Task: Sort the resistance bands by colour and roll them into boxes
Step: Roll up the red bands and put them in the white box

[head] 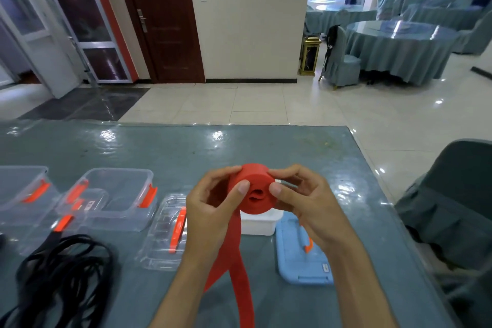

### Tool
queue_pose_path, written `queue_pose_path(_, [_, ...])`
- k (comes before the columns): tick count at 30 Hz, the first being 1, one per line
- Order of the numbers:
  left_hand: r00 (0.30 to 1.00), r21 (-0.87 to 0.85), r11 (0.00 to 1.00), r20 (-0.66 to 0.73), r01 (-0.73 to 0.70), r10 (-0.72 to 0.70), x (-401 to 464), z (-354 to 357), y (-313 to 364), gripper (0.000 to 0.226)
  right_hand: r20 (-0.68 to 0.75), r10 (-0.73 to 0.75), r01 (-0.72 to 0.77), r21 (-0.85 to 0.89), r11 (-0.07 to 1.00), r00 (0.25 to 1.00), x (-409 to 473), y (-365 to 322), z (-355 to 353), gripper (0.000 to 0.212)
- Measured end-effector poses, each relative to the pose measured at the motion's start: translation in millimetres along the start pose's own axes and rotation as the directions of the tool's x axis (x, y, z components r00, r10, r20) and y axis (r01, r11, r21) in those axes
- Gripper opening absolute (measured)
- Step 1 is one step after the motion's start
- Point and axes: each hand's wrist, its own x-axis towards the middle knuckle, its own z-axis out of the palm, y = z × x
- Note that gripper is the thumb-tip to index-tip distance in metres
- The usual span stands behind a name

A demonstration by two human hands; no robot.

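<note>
Grey-blue table (170,146): 2 clear boxes (111,198), clear lid (167,231), blue lid (300,255), black bands (66,271).

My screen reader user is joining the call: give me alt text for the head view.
Both hands, left hand and right hand, grip a half-rolled red resistance band above a table, its loose tails hanging toward the viewer. A white box sits under the roll, a blue lid beside it; clear boxes and black bands lie left.

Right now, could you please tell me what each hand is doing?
Left hand: holding the red resistance band, pinching its rolled part.
Right hand: pinching the same roll from the other side.
</note>
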Motion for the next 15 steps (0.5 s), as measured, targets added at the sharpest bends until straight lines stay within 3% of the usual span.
queue_pose_path(3, [1.0, 0.029, 1.0, 0.023, -0.008, 0.008, 1.2, 1.9, 3.1, 0.02, 0.066, 0.007, -0.002, -0.073, 0.997, 0.998, 0.7, -3.6, -8.1, 0.041])
queue_pose_path(7, [0.992, 0.032, 0.999, 0.121, 0.03, -0.034, 1.9, 0.8, 0.5, 0.017, 0.042, -0.09, 0.096, -0.198, 0.975, 0.995, -3.3, -7.5, -16.9, 0.043])
queue_pose_path(11, [0.96, 0.101, 0.994, 0.269, 0.052, -0.078, 8.8, -15.3, 0.8, 0.035, 0.027, -0.169, 0.171, -0.172, 0.97, 0.985, -8.2, -2.7, -14.4, 0.043])
queue_pose_path(15, [0.956, 0.039, 0.999, 0.291, 0.008, -0.019, 15.1, -23.1, 7.7, 0.043, 0.05, -0.18, 0.186, -0.181, 0.966, 0.982, -5.2, -3.3, -6.5, 0.029])
